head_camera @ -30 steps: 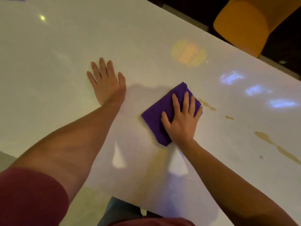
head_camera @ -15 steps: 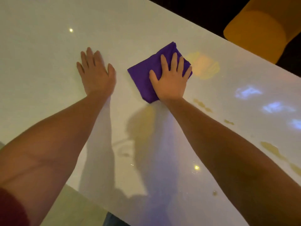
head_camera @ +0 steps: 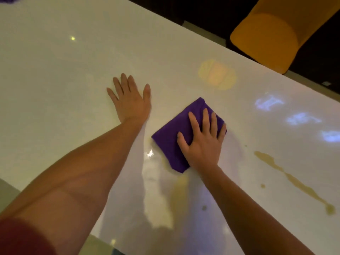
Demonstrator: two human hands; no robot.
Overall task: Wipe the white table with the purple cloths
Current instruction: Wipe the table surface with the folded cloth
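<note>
A folded purple cloth (head_camera: 171, 138) lies flat on the glossy white table (head_camera: 55, 89), near its middle. My right hand (head_camera: 203, 142) presses down on the cloth's right half with fingers spread. My left hand (head_camera: 131, 103) rests flat on the bare table to the cloth's left, fingers apart, holding nothing. A long yellowish spill streak (head_camera: 292, 179) runs across the table to the right of the cloth, with small drops beside it. A corner of a second purple cloth (head_camera: 9, 0) shows at the top left edge.
A yellow chair (head_camera: 272, 34) stands beyond the table's far edge at the top right. The table's near edge runs along the bottom left. Bluish and orange light reflections lie on the surface at the right.
My right hand has pulled the cloth back toward me and to the right, after pushing it away half a second ago. My left hand stays flat on the table.
</note>
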